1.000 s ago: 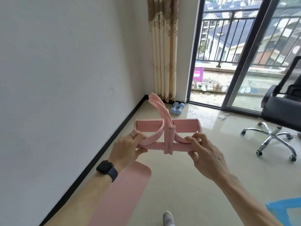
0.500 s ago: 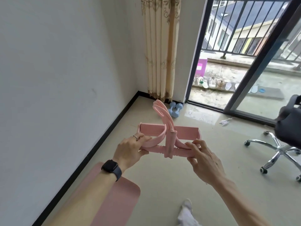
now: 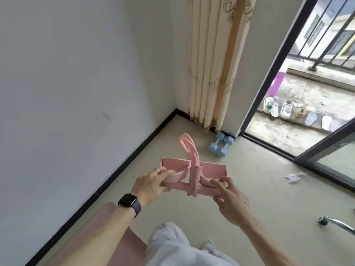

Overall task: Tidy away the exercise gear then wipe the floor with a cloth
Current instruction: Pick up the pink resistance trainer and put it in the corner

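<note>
I hold a pink pedal resistance puller (image 3: 194, 175) in the air in front of me, above the floor. My left hand (image 3: 151, 184) grips its left end, fingers curled round the bar and strap. My right hand (image 3: 228, 196) grips the right end of the bar. The puller's pink tube loops (image 3: 187, 145) stick up and away from me. Two light blue dumbbells (image 3: 221, 144) lie on the floor in the corner by the curtain. A pink exercise mat (image 3: 107, 237) lies along the wall under my left arm.
White wall on the left with a black skirting (image 3: 123, 166). A beige curtain (image 3: 213, 64) hangs in the corner. An open sliding door (image 3: 269, 77) leads to a balcony with several shoes (image 3: 288, 110). A crumpled scrap (image 3: 294, 176) lies on the floor. A chair leg with a castor (image 3: 334, 225) is at right.
I have walked towards the corner and the view has tilted down. The dumbbells and curtain are closer, the office chair has slid almost out of view. Both hands keep the same hold.
</note>
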A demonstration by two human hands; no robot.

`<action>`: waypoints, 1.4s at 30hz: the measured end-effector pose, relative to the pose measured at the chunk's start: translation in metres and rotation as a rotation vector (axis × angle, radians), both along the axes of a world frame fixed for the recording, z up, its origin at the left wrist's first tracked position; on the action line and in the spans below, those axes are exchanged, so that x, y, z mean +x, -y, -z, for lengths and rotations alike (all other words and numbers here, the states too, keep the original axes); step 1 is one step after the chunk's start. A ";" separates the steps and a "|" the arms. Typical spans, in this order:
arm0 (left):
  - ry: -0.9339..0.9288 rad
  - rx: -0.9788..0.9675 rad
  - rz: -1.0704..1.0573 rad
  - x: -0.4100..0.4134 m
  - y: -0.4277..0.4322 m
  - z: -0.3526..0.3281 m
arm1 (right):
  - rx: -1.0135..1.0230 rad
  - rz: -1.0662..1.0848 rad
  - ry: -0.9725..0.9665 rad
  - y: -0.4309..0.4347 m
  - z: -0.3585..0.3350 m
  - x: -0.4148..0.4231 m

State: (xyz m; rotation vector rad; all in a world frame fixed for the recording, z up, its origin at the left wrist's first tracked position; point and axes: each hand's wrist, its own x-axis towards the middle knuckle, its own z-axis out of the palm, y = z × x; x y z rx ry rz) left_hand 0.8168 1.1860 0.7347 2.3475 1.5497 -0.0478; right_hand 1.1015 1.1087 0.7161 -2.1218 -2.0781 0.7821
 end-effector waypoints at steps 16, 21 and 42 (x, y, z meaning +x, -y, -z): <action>-0.096 -0.473 0.039 0.019 -0.349 0.127 | -0.406 -0.050 -0.053 -0.333 0.122 0.006; -0.142 -0.592 0.078 0.024 -0.438 0.161 | -0.552 0.024 -0.117 -0.410 0.158 0.000; -0.172 -0.494 0.166 0.114 -0.683 0.636 | -0.407 0.215 -0.108 -0.612 0.646 0.056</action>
